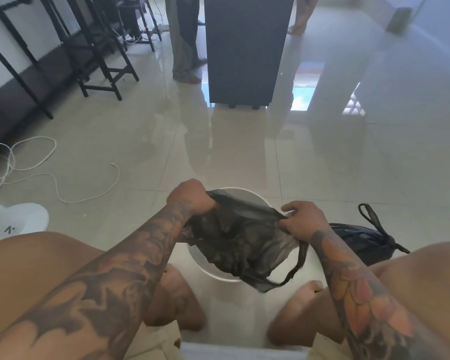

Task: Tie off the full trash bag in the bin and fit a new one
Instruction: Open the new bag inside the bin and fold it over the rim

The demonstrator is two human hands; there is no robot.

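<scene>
A white round bin (255, 196) stands on the floor between my feet. Over its mouth hangs a thin, dark, see-through new trash bag (242, 242), stretched between my hands. My left hand (192, 196) grips the bag's edge at the bin's far-left rim. My right hand (300, 219) pinches the opposite edge at the right. A drawstring loop dangles from the bag toward the bin's near-right side. The full black bag (359, 241), tied off with its strap loop sticking up, lies on the floor to the right of the bin.
A white rope (50, 175) lies looped on the tiles at left, beside a white shoe (18, 222). Black chair frames (89, 48) line the far left. A dark cabinet (244, 48) stands ahead, with people's legs behind it on both sides.
</scene>
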